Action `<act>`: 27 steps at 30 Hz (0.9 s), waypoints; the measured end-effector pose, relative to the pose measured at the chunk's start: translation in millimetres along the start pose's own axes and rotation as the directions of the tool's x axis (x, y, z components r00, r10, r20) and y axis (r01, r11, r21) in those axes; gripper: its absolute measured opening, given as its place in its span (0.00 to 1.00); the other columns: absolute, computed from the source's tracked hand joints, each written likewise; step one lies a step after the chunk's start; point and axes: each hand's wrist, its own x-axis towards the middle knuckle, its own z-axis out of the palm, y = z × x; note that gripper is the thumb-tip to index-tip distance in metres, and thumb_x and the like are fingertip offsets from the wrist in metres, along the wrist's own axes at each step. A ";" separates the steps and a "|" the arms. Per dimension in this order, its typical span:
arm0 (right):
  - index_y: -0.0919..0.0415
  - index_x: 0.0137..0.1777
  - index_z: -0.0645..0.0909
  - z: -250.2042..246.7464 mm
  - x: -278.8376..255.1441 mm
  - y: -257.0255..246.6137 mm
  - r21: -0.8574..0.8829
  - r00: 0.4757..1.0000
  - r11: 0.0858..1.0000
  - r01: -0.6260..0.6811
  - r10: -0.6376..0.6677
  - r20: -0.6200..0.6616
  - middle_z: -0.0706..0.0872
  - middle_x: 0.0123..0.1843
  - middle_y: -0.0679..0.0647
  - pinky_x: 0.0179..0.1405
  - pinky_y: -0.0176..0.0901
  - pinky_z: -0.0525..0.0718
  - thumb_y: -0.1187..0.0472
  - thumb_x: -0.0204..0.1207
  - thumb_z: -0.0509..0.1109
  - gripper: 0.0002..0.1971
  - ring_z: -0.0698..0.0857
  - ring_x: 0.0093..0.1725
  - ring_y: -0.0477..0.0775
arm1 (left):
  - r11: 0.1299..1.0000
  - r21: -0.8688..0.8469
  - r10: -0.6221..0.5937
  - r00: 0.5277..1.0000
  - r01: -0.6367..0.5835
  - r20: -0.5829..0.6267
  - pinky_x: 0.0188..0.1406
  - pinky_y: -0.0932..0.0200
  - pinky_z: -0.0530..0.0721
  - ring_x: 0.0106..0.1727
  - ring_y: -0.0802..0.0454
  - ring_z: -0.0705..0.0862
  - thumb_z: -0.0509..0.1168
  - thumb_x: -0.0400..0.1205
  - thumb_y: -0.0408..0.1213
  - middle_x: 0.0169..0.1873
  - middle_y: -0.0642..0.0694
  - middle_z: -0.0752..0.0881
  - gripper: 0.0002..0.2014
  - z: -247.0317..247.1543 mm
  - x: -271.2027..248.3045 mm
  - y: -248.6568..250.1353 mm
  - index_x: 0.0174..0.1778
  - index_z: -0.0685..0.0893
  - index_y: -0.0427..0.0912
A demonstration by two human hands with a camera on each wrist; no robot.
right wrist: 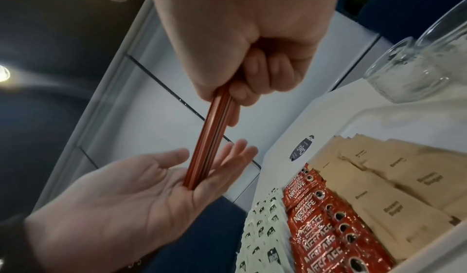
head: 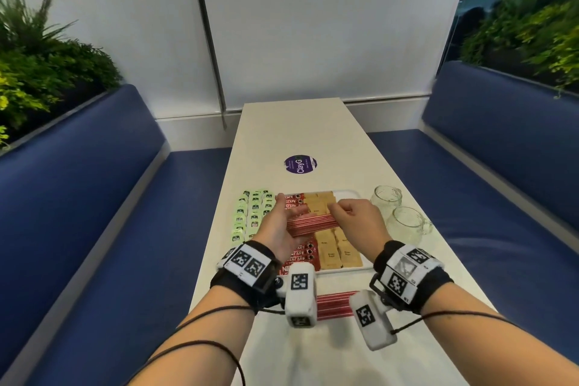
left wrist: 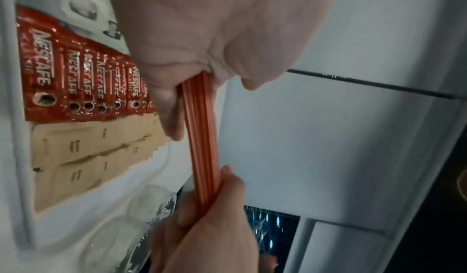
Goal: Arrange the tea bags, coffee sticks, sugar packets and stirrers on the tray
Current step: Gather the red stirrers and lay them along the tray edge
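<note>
Both hands hold a bundle of red-and-white striped stirrers (head: pixel 313 224) crosswise above the white tray (head: pixel 346 269). My right hand (head: pixel 347 211) grips one end of the stirrers (right wrist: pixel 209 137) with curled fingers. My left hand (head: pixel 279 216) is flat, fingers straight, and the other end butts against its palm (right wrist: pixel 126 193). On the tray lie a column of red coffee sticks (head: pixel 302 252) and brown sugar packets (head: pixel 335 247). Green tea bags (head: pixel 250 216) lie in rows on the table left of the tray. More stirrers (head: pixel 333 304) lie on the table below my wrists.
Two glass mugs (head: pixel 387 199) (head: pixel 407 224) stand right of the tray. A round purple sticker (head: pixel 300 163) sits on the white table (head: pixel 297 125) beyond it. Blue benches (head: pixel 94 197) flank the narrow table; plants stand behind them.
</note>
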 end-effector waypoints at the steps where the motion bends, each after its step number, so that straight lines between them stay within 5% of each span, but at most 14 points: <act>1: 0.59 0.23 0.72 0.6 1.0 -1.8 0.003 1.000 1.000 0.005 -0.005 -0.008 0.70 0.21 0.50 0.27 0.44 0.64 0.53 0.81 0.64 0.23 0.68 0.24 0.48 | 0.999 0.031 0.019 1.000 -0.019 -0.006 0.59 0.43 0.85 0.59 0.37 0.87 0.54 0.87 0.58 0.58 0.33 0.87 0.29 1.2 0.2 -0.6 0.60 0.84 0.33; 3: 0.57 0.22 0.70 -4.7 5.6 -2.8 -0.013 1.000 1.000 0.019 -0.018 0.012 0.70 0.21 0.48 0.25 0.39 0.65 0.53 0.80 0.65 0.23 0.67 0.22 0.45 | 0.954 0.290 0.062 0.996 -0.076 0.057 0.63 0.46 0.85 0.59 0.41 0.87 0.60 0.83 0.59 0.56 0.37 0.89 0.27 -1.2 -2.8 -1.8 0.60 0.85 0.37; 4: 0.56 0.21 0.71 -8.9 9.5 -2.1 -0.034 0.999 0.999 0.022 -0.021 0.036 0.70 0.20 0.47 0.23 0.35 0.64 0.53 0.80 0.65 0.23 0.67 0.22 0.43 | 0.848 0.515 0.072 0.990 -0.124 0.120 0.63 0.49 0.84 0.58 0.44 0.87 0.62 0.81 0.62 0.55 0.43 0.89 0.28 -5.3 -4.7 -0.8 0.60 0.85 0.39; 7: 0.63 0.24 0.77 -19.2 21.8 -1.3 -0.104 0.988 0.994 0.031 -0.015 0.151 0.72 0.21 0.48 0.26 0.39 0.68 0.53 0.79 0.67 0.22 0.67 0.21 0.43 | 0.314 0.890 0.078 0.943 -0.330 0.323 0.42 0.58 0.74 0.38 0.55 0.79 0.67 0.76 0.66 0.38 0.50 0.82 0.28 -14.0 -5.1 1.4 0.50 0.87 0.42; 9: 0.68 0.30 0.82 -19.6 28.1 -4.5 -0.140 0.969 0.989 0.052 -0.016 0.245 0.75 0.24 0.53 0.29 0.42 0.71 0.52 0.78 0.68 0.21 0.71 0.24 0.47 | 0.143 0.906 0.088 0.917 -0.398 0.389 0.32 0.59 0.71 0.27 0.56 0.75 0.72 0.76 0.60 0.29 0.49 0.79 0.22 -14.2 -1.9 1.6 0.39 0.85 0.40; 10: 0.67 0.30 0.83 -19.0 30.2 -7.0 -0.155 0.961 0.986 0.067 -0.022 0.276 0.77 0.25 0.53 0.30 0.42 0.73 0.51 0.77 0.69 0.21 0.72 0.25 0.47 | 0.164 0.902 0.060 0.916 -0.401 0.396 0.32 0.61 0.74 0.26 0.58 0.77 0.72 0.77 0.55 0.28 0.50 0.82 0.19 -13.5 0.2 1.0 0.38 0.86 0.40; 12: 0.61 0.29 0.84 -16.7 33.8 -10.4 -0.160 0.949 0.984 0.082 -0.027 0.315 0.81 0.25 0.52 0.30 0.42 0.76 0.48 0.76 0.70 0.20 0.75 0.25 0.47 | 0.393 0.850 -0.069 0.911 -0.350 0.407 0.34 0.60 0.84 0.27 0.56 0.83 0.70 0.82 0.45 0.29 0.49 0.86 0.11 -11.5 0.4 -3.9 0.40 0.85 0.41; 14: 0.59 0.33 0.87 -14.5 32.9 -12.1 -0.093 0.939 0.995 0.043 -0.008 0.343 0.85 0.29 0.56 0.29 0.42 0.78 0.45 0.77 0.70 0.19 0.78 0.26 0.47 | 0.537 0.796 -0.144 0.899 -0.281 0.415 0.28 0.59 0.83 0.23 0.53 0.79 0.68 0.84 0.41 0.26 0.48 0.81 0.10 -11.3 -2.2 -9.7 0.39 0.81 0.42; 17: 0.57 0.47 0.88 -17.4 33.3 -11.8 0.094 0.961 0.995 -0.044 0.017 0.277 0.88 0.39 0.58 0.34 0.45 0.82 0.44 0.83 0.61 0.20 0.83 0.31 0.50 | 0.591 0.764 -0.139 0.900 -0.260 0.414 0.21 0.61 0.75 0.21 0.55 0.70 0.66 0.85 0.40 0.24 0.49 0.72 0.09 -15.6 -2.8 -15.1 0.41 0.78 0.41; 21: 0.56 0.71 0.79 -18.4 31.6 -10.5 0.413 0.985 0.909 -0.054 -0.021 0.174 0.87 0.63 0.50 0.60 0.44 0.82 0.44 0.87 0.48 0.25 0.85 0.62 0.48 | 0.646 0.735 -0.152 0.909 -0.205 0.387 0.21 0.62 0.74 0.20 0.56 0.69 0.65 0.86 0.40 0.23 0.50 0.71 0.09 -17.8 -2.1 -14.0 0.42 0.78 0.41; 25: 0.60 0.74 0.75 -7.5 22.0 -10.8 0.494 0.918 0.849 -0.190 -0.026 0.396 0.84 0.69 0.55 0.68 0.51 0.81 0.42 0.85 0.49 0.28 0.85 0.65 0.51 | 0.675 0.713 -0.167 0.902 -0.191 0.399 0.25 0.59 0.82 0.20 0.56 0.71 0.64 0.86 0.39 0.23 0.50 0.72 0.09 -15.0 -3.7 -13.5 0.42 0.78 0.40; 27: 0.59 0.75 0.74 -11.9 23.5 -11.2 0.550 0.946 0.817 -0.171 -0.020 0.323 0.84 0.69 0.54 0.70 0.50 0.79 0.40 0.84 0.46 0.31 0.84 0.67 0.49 | 0.706 0.684 -0.164 0.897 -0.184 0.411 0.26 0.58 0.83 0.20 0.55 0.72 0.64 0.87 0.38 0.23 0.50 0.72 0.10 -14.1 -4.5 -13.2 0.40 0.77 0.41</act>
